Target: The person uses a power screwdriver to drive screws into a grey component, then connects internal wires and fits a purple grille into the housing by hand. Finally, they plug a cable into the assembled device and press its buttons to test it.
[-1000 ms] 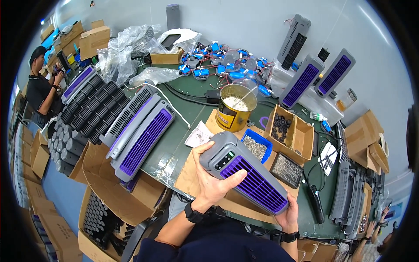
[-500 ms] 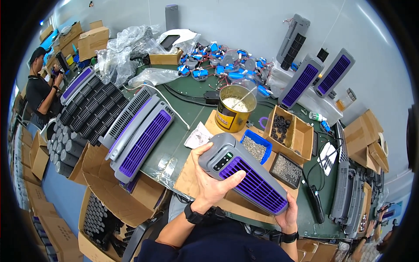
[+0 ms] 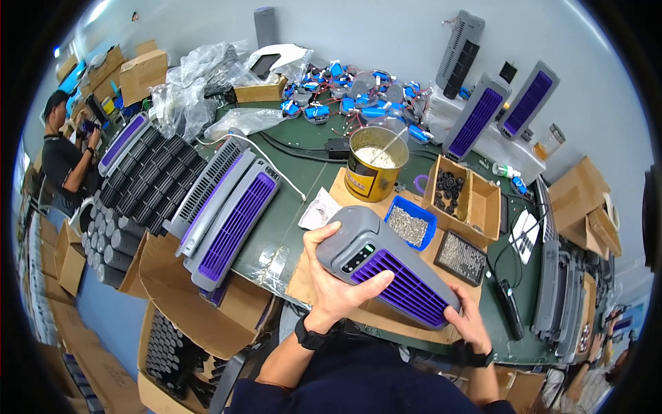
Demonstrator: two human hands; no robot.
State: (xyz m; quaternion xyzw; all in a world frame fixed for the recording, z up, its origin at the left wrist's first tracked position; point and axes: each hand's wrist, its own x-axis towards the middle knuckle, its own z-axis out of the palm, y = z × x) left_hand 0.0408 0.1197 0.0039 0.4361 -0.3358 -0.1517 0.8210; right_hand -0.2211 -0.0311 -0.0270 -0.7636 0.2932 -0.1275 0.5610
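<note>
At six o'clock from the yellow tin (image 3: 367, 181), fan (image 3: 415, 293) gripped two-handed: left hand (image 3: 340, 291) at nine o'clock, right hand (image 3: 473, 326) at four. Right just shifted onto its front edge; probably steadier.

Obs.: we note fan unit (image 3: 407, 257) = grey body, purple slatted grille (image 3: 407, 290), blk ctrl panel (image 3: 359, 257) w/ sm. green light. Worktop (image 3: 312, 168) dk green. We log can (image 3: 365, 182) as yellow + blk, parts tray (image 3: 433, 226) brt blue, divided box (image 3: 458, 221) plain brn. Rotor stack (image 3: 162, 165): blk, ribbed, in rows. Batteries (image 3: 372, 112) blue; wall (image 3: 386, 34) pale grey, approx. uniform. We also rec. purple/grey repeat on standing fan (image 3: 476, 117).
</note>
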